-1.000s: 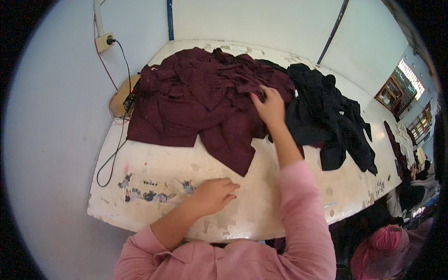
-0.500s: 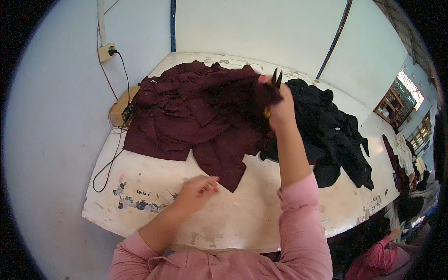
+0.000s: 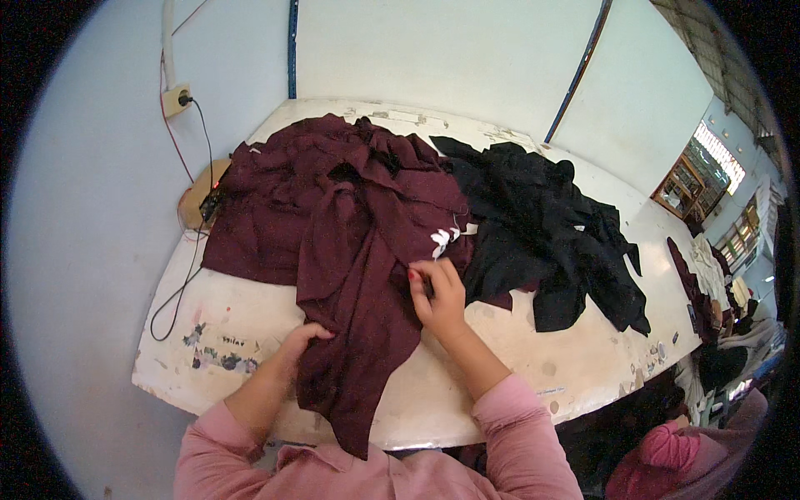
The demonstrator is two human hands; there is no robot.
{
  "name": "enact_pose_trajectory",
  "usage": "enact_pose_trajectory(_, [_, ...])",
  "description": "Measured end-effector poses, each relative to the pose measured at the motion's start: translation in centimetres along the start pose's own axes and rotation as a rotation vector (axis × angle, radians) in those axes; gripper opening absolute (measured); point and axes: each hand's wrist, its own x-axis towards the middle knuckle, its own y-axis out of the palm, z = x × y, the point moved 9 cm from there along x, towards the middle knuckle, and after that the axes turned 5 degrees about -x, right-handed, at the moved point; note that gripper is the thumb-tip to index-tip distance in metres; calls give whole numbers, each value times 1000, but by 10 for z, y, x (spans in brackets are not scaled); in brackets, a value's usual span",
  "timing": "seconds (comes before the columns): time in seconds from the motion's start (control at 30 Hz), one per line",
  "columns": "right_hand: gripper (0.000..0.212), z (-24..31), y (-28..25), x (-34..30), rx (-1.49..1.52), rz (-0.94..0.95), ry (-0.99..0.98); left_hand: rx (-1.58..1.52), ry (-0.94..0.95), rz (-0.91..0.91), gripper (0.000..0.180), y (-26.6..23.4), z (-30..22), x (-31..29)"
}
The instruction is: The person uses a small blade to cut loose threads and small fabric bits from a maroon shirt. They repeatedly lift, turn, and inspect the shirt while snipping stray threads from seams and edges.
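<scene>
A maroon garment (image 3: 350, 258) lies heaped over the left and middle of the table, one long panel hanging over the front edge. My left hand (image 3: 293, 348) grips the left edge of that panel, thumb on top and fingers mostly hidden. By the panel's right edge, my right hand (image 3: 440, 298) is closed with thumb and fingertips drawn together. A dark bit shows in its palm, too little to name. Just beyond its fingertips are small white tags (image 3: 442, 240) with a loose thread. Right of the maroon cloth lies a black garment pile (image 3: 550, 233).
A white table (image 3: 500, 367) with worn patches carries the cloth. At its left corner sits a cardboard-coloured box (image 3: 196, 204) with a black cable (image 3: 173, 310) running from a wall socket (image 3: 177, 100). A person in pink (image 3: 667, 454) is at lower right, near more clothes (image 3: 708, 275).
My right hand, earlier high up with maroon cloth and dark pointed blades, has come down toward me. The maroon panel now spreads nearer, white tags showing. My left hand has moved onto its edge.
</scene>
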Motion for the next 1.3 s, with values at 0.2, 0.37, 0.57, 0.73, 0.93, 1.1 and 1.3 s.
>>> enact_pose_trajectory(0.2, [26, -19, 24, -35, -116, 163, 10, -189, 165, 23, 49, 16, -1, -25])
enact_pose_trajectory(0.37, [29, -22, 28, -36, -98, 192, 68, -195, 188, 135, 48, 12, -2, -28])
enact_pose_trajectory(0.57, [41, -25, 13, -31, -154, 34, 50, -178, 198, 97, 47, 13, -1, -26])
enact_pose_trajectory(0.73, [84, -77, -5, 29, -262, -204, 234, 62, 257, 125, 48, 22, 3, -32])
enact_pose_trajectory(0.93, [74, -131, 109, 65, -227, 426, 150, 368, 187, 499, 52, 25, 24, -23])
enact_pose_trajectory(1.1, [20, -72, 0, 124, 230, -75, 274, 312, 174, 653, 56, 15, 20, -11])
enact_pose_trajectory(1.3, [36, -42, -226, 65, 880, -394, 223, 148, 208, 506, 57, 27, 8, -35])
